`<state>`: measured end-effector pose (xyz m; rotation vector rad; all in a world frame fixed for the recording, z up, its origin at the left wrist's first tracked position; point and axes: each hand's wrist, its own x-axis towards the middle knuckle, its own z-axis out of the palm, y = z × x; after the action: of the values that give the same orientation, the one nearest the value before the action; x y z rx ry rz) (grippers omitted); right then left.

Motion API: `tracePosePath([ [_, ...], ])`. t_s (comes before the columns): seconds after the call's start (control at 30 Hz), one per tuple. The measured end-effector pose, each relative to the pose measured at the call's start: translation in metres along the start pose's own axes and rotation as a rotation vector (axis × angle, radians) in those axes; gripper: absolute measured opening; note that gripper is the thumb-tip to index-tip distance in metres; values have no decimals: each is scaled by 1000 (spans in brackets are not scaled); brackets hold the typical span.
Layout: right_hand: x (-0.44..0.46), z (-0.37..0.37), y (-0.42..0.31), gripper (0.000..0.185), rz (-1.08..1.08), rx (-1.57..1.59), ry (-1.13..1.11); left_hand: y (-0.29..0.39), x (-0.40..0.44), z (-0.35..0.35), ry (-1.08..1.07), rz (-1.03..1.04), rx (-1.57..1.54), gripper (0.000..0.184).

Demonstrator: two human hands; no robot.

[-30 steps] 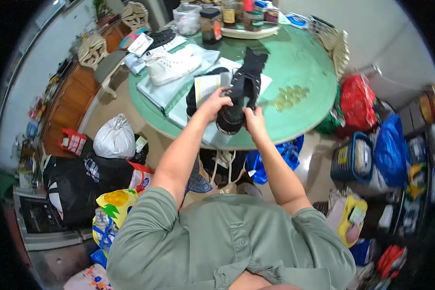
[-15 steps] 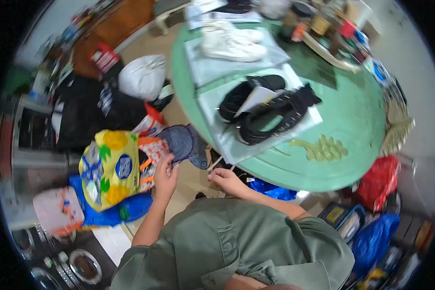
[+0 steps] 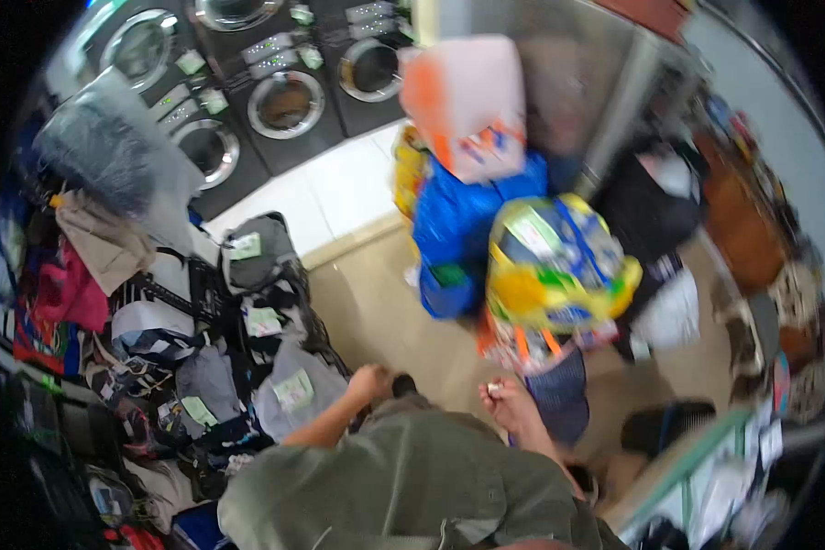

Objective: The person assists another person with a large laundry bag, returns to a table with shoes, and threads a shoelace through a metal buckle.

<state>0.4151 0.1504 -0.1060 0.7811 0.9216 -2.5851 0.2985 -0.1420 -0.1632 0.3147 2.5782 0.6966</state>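
Note:
My left hand (image 3: 369, 382) is curled closed in front of my body, close to a translucent bag with a green tag (image 3: 293, 394). What its fingers hold, if anything, is hidden. My right hand (image 3: 515, 405) is half closed, palm up, with a small white object (image 3: 494, 390) pinched at the fingertips; its kind is too small to tell. Just beyond that hand lies a dark blue mesh-like item (image 3: 559, 394), beneath a yellow patterned bag (image 3: 559, 284).
Washing machines with round doors (image 3: 286, 104) line the far wall. A blue bag (image 3: 458, 229) and a pink-and-orange bag (image 3: 467, 101) are piled ahead. Tagged clothes and baskets (image 3: 261, 252) crowd the left. A green table edge (image 3: 687, 467) stands lower right.
My view has swung left, away from the green table with shoes, toward the machines and laundry. My hands are farther apart, and a small white object now shows in my right hand.

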Motion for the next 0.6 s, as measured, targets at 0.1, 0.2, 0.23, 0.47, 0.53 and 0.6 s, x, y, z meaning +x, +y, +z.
tracePosePath([
  [0.1, 80, 72, -19, 18, 88, 11, 73, -71, 35, -53, 100, -108, -44, 36],
  [0.2, 163, 128, -39, 20, 144, -55, -9, -99, 76, -112, 203, -234, -232, 37],
  [0.23, 192, 137, -42, 23, 142, -48, -22, -107, 94, -132, 260, -212, -326, 37],
  [0.47, 405, 227, -79, 27, 178, -249, 104, -164, 224, -232, 367, -303, -337, 35],
  [0.53, 476, 241, -87, 12, 160, -276, -193, -200, 255, -238, 369, -334, -355, 35],
  [0.6, 532, 269, -110, 6, 183, -328, -156, -221, 268, -250, 316, -379, -337, 35],
])
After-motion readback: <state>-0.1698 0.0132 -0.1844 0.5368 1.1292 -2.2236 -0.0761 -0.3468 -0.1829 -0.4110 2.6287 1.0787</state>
